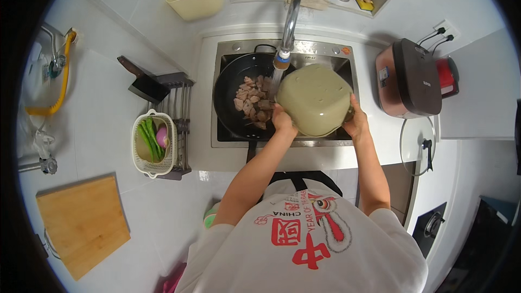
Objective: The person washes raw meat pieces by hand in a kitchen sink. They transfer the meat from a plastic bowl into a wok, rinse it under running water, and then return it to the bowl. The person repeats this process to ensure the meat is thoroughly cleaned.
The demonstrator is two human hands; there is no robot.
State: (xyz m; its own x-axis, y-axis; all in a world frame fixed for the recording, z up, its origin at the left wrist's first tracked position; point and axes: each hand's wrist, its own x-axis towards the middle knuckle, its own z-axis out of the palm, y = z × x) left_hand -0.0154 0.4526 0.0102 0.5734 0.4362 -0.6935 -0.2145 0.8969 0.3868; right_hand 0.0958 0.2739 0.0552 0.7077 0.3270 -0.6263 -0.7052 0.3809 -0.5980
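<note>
My left hand [283,121] and my right hand [356,119] grip a green plastic bowl or basin [315,99] from both sides, its underside facing the camera. It is held tilted over the right part of the steel sink [313,44]. Left of it, a black wok [228,118] stands in the sink with chunks of meat [254,99] inside. Water runs from the chrome faucet [290,24] between the meat and the bowl's left edge. The bowl's opening is hidden from view.
A drying rack [183,122] at left holds a white basket [154,171] of green peppers and a purple onion, beside a cleaver [148,87]. A rice cooker [411,77] and a glass lid [411,146] are at right. A cutting board [83,228] is at lower left.
</note>
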